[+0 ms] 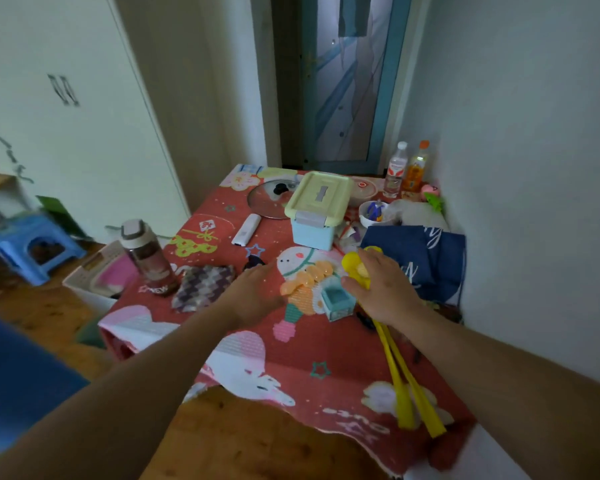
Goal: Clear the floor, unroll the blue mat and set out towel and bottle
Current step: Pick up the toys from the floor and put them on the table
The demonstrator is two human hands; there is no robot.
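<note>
My right hand (383,289) is closed around the head of a yellow plastic tong-like toy (404,389), and its two long handles trail toward me over the table. My left hand (253,294) lies flat with fingers spread on the red patterned tablecloth (291,351), its fingertips at an orange scalloped toy piece (307,278). A clear bottle with a white lid (146,258) stands near the table's left edge. Next to it lies a folded purple-checked towel (201,287). A blue surface (18,372), possibly the mat, fills the lower left.
A small teal box (338,301) sits between my hands. Farther back are a lidded green-and-blue box (314,211), a glass pot lid (269,199), a white remote (246,229), a navy bag (423,258) and two drink bottles (395,174). A blue stool (32,247) and white basket (94,275) stand on the wooden floor.
</note>
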